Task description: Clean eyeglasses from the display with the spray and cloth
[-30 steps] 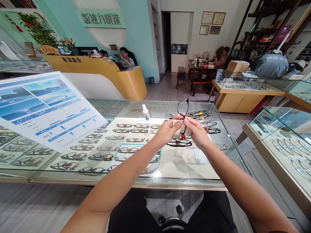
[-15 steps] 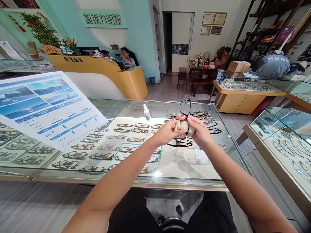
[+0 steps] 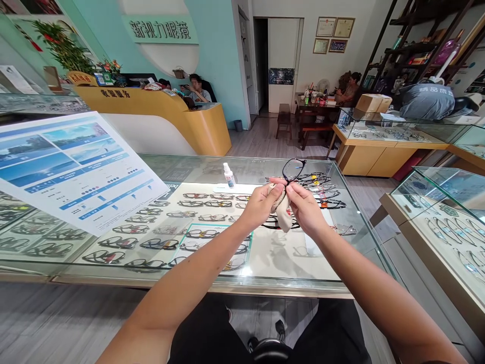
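Observation:
Above the glass counter, a pair of dark-framed eyeglasses is held between both hands, one rim standing up past the fingers. My left hand is closed on a beige cleaning cloth, thumb on top, pressing it around the lower part of the glasses. The cloth's loose end hangs down between the hands. Fingers of my right hand pinch the frame near its middle. The other lens is hidden by cloth and fingers. A white spray bottle stands upright on the counter, beyond my left hand.
Rows of eyeglasses lie inside the glass display counter. A printed sheet is at the left. Another display case stands to the right. Two people sit farther back, one behind a yellow reception desk.
The glasses have tilted, their raised rim leaning to the right. The cloth, bunched between both hands before, now hangs from my left hand, and my right fingers have shifted onto the frame.

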`<state>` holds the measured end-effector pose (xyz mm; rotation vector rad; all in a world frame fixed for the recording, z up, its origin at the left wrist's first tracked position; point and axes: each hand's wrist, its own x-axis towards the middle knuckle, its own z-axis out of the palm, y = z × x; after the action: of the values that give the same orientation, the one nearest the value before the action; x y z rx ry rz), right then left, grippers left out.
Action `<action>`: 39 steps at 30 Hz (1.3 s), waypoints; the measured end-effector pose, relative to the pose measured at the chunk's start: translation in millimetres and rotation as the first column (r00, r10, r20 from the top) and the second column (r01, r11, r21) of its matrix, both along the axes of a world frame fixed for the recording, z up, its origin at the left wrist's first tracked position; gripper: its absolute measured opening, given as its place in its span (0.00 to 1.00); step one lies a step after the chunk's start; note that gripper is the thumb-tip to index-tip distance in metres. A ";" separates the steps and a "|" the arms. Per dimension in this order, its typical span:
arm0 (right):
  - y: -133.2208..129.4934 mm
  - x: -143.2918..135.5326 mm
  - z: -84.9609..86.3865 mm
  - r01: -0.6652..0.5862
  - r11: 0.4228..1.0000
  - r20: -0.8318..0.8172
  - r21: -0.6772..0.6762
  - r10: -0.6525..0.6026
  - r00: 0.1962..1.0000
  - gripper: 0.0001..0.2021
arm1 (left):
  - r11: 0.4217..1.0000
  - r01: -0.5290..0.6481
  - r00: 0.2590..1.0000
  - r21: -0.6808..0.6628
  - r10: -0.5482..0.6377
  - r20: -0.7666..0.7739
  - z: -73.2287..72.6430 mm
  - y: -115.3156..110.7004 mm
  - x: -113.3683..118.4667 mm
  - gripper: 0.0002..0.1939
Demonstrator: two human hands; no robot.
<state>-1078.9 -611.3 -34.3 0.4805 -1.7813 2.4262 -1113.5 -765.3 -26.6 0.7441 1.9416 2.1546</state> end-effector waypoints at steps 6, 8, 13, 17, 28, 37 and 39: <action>8.8 -2.8 1.8 -0.040 0.999 0.080 -0.025 0.042 0.996 0.22 | 0.969 0.233 0.972 -0.084 -0.228 0.065 1.3 -17.6 -13.8 0.31; 10.3 -3.4 3.1 -0.053 0.997 0.084 -0.057 0.057 0.995 0.21 | 0.952 0.293 0.954 -0.087 -0.286 0.086 3.5 -21.2 -14.4 0.28; 8.0 -2.5 1.8 -0.039 0.999 0.093 -0.021 0.041 0.995 0.24 | 0.971 0.234 0.971 -0.048 -0.231 0.063 5.2 -15.0 -6.6 0.33; 1.1 -1.3 -2.3 0.021 0.999 0.021 0.041 -0.022 1.000 0.24 | 0.997 0.080 0.995 0.004 -0.080 0.068 3.2 -4.4 2.4 0.32; 8.7 2.5 2.1 0.022 0.999 0.042 0.041 -0.023 0.999 0.22 | 0.999 0.012 0.997 0.053 -0.016 0.078 -6.4 4.5 -0.1 0.36; 32.9 -8.9 18.6 0.108 0.994 -0.074 -0.032 -0.111 0.991 0.18 | 0.923 -0.381 0.921 -0.054 0.373 -0.116 7.6 -39.5 -47.8 0.32; 36.5 -11.7 18.3 0.095 0.995 -0.072 -0.040 -0.098 0.993 0.16 | 0.866 -0.472 0.874 -0.167 0.434 -0.220 12.3 -53.6 -56.3 0.29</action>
<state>-1090.7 -574.7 -15.9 0.4621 -1.6868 2.3407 -1169.8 -818.9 -14.3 0.4842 2.6206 2.1091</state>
